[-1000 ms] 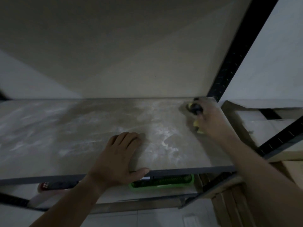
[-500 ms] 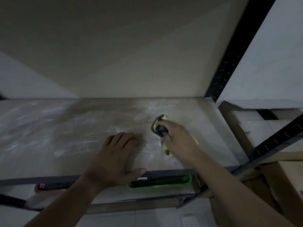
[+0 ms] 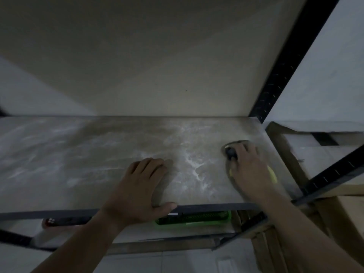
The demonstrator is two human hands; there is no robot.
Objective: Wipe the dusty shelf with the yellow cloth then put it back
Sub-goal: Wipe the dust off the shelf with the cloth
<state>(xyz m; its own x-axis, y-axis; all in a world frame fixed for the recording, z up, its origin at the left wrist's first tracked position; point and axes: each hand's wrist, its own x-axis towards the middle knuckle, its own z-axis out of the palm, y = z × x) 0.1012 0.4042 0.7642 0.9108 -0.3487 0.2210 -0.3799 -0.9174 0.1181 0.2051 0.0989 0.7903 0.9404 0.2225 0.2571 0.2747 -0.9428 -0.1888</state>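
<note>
My right hand (image 3: 250, 170) grips the yellow cloth (image 3: 273, 175) under its palm, fingers curled on it, on the dusty shelf (image 3: 94, 154) at frame right. My left hand (image 3: 141, 188) lies flat, fingers straight, lower centre.

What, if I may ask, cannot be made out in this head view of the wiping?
The yellow cloth: mostly under the right hand, blurred; grip unclear.
The dark lump at the fingertips: blurred, unidentifiable.
The green tray and red item below: cut by the shelf's front rail.
The shelf's left end: beyond the frame edge.
</note>
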